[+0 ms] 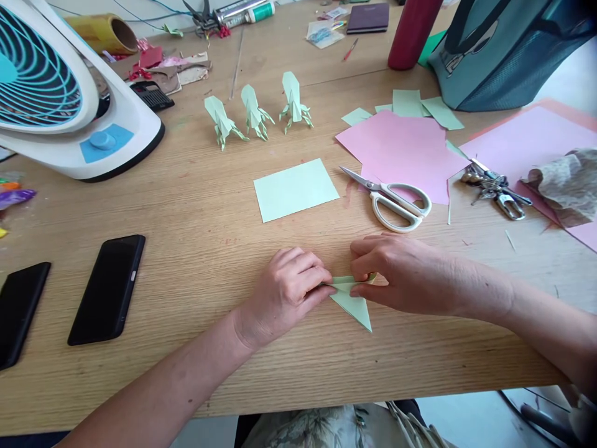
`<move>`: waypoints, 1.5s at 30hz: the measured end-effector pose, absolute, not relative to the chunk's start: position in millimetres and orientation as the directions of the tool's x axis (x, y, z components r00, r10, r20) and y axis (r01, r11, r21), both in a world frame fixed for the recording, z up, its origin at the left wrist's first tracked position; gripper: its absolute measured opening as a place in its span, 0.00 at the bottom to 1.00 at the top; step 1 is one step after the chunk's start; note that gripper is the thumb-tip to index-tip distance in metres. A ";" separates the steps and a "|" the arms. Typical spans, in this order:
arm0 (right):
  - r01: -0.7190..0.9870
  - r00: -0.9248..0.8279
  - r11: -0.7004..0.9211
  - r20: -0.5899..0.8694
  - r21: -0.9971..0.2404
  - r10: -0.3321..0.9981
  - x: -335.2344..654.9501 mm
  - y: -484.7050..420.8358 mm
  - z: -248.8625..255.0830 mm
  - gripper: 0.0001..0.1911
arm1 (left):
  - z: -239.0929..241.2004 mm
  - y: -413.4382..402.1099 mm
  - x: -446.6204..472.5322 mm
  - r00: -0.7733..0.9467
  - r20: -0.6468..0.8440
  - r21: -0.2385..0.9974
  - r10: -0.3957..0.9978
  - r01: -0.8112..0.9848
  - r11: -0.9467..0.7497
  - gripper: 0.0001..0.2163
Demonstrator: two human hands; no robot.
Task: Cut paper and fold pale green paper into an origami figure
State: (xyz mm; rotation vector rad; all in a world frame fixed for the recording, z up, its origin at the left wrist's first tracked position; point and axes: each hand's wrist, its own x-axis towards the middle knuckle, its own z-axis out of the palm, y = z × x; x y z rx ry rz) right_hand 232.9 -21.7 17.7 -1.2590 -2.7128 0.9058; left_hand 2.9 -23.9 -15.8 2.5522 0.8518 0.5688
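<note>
Near the table's front edge, a folded piece of pale green paper [353,305] is held between my two hands, with a triangular flap pointing toward me. My left hand [293,283] pinches its left end between thumb and fingers. On the other side, my right hand [396,270] is closed on the right end with fingertips bent; part of the paper is hidden under the fingers. Just beyond lie a flat pale green sheet [296,190] and white-handled scissors [401,202]. Farther back, three folded green paper figures [252,115] stand in a row.
Pink paper [401,146] and green scraps lie at right, near keys [497,190] and a grey cloth [566,183]. Two phones [107,289] are at left below a fan [69,93]. A red bottle [413,34] and blue-grey bag [494,62] stand at the back right.
</note>
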 end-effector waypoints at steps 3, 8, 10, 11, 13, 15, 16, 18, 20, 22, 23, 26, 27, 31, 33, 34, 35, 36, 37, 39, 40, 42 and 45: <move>0.700 -0.668 0.500 -0.220 -0.510 0.711 233.9 -22.0 16.3 0.15 | -15.0 -22.7 -0.2 0.708 0.248 0.489 0.661 0.497 -0.717 0.08; 0.708 -0.645 0.489 -0.185 -0.509 0.741 234.1 -25.1 11.6 0.14 | -13.2 -18.5 -6.0 0.708 0.234 0.503 0.666 0.498 -0.707 0.09; 0.711 -0.636 0.491 -0.162 -0.504 0.755 234.4 -26.6 9.1 0.14 | -12.4 -17.0 -7.6 0.715 0.220 0.511 0.664 0.496 -0.703 0.09; 0.714 -0.631 0.489 -0.158 -0.501 0.759 234.6 -27.2 8.1 0.14 | -11.9 -16.4 -8.2 0.718 0.209 0.516 0.664 0.496 -0.699 0.09; 0.719 -0.623 0.481 -0.159 -0.502 0.766 234.7 -28.0 6.8 0.14 | -10.8 -15.5 -9.0 0.726 0.185 0.526 0.663 0.497 -0.691 0.08; 0.724 -0.617 0.475 -0.160 -0.500 0.771 234.2 -28.4 6.5 0.15 | -9.8 -14.8 -9.3 0.731 0.164 0.532 0.662 0.499 -0.684 0.07; 0.728 -0.613 0.473 -0.162 -0.497 0.773 233.7 -28.5 6.6 0.15 | -9.3 -14.5 -9.5 0.733 0.157 0.534 0.661 0.500 -0.682 0.07; 0.735 -0.609 0.471 -0.169 -0.489 0.775 232.5 -28.6 7.2 0.15 | -8.5 -14.0 -9.9 0.737 0.147 0.536 0.660 0.501 -0.679 0.07; 0.741 -0.605 0.469 -0.176 -0.481 0.777 231.2 -28.7 8.0 0.16 | -8.1 -13.9 -10.5 0.740 0.138 0.534 0.658 0.503 -0.679 0.06; 0.746 -0.600 0.467 -0.175 -0.476 0.780 230.2 -28.9 8.7 0.16 | -8.2 -14.1 -11.3 0.741 0.128 0.534 0.659 0.509 -0.675 0.06; 0.749 -0.597 0.465 -0.174 -0.473 0.783 229.8 -29.0 8.9 0.16 | -8.4 -14.2 -11.7 0.739 0.123 0.537 0.662 0.511 -0.671 0.06; 0.758 -0.585 0.453 -0.181 -0.468 0.791 229.0 -29.2 9.1 0.16 | -9.2 -14.2 -12.6 0.737 0.111 0.550 0.667 0.513 -0.658 0.06; 0.761 -0.583 0.450 -0.188 -0.468 0.791 228.8 -29.3 9.1 0.16 | -9.4 -14.1 -12.8 0.736 0.108 0.552 0.669 0.515 -0.656 0.06; 0.762 -0.584 0.452 -0.192 -0.464 0.789 228.0 -29.8 9.4 0.14 | -8.8 -14.3 -12.8 0.733 0.100 0.542 0.673 0.527 -0.655 0.07; 0.766 -0.579 0.450 -0.188 -0.460 0.793 227.5 -30.7 9.6 0.14 | -8.3 -15.1 -12.4 0.732 0.098 0.535 0.674 0.533 -0.656 0.07; 0.769 -0.575 0.448 -0.186 -0.457 0.797 227.2 -31.4 9.6 0.14 | -8.3 -15.6 -12.1 0.729 0.101 0.531 0.677 0.536 -0.656 0.07; 0.770 -0.571 0.447 -0.180 -0.455 0.801 226.9 -32.0 9.5 0.14 | -8.4 -16.1 -11.7 0.725 0.106 0.526 0.680 0.540 -0.657 0.07; 0.769 -0.570 0.450 -0.169 -0.454 0.804 226.7 -32.7 9.3 0.14 | -8.8 -16.7 -11.2 0.720 0.115 0.521 0.684 0.543 -0.659 0.07; 0.768 -0.568 0.454 -0.155 -0.452 0.808 226.5 -33.4 9.0 0.14 | -9.3 -17.3 -10.8 0.714 0.122 0.514 0.689 0.548 -0.660 0.07; 0.764 -0.567 0.464 -0.125 -0.448 0.814 226.2 -34.4 8.3 0.15 | -10.6 -18.3 -10.0 0.701 0.134 0.498 0.701 0.564 -0.659 0.08; 0.764 -0.566 0.468 -0.113 -0.444 0.816 226.1 -34.7 8.0 0.15 | -11.2 -18.8 -9.6 0.694 0.138 0.490 0.706 0.572 -0.658 0.08; 0.767 -0.562 0.471 -0.101 -0.437 0.821 226.0 -34.9 7.3 0.15 | -12.0 -19.4 -9.3 0.687 0.142 0.479 0.712 0.582 -0.657 0.09; 0.770 -0.558 0.474 -0.092 -0.428 0.824 226.0 -35.1 6.5 0.14 | -12.2 -19.7 -9.1 0.689 0.144 0.479 0.710 0.580 -0.659 0.09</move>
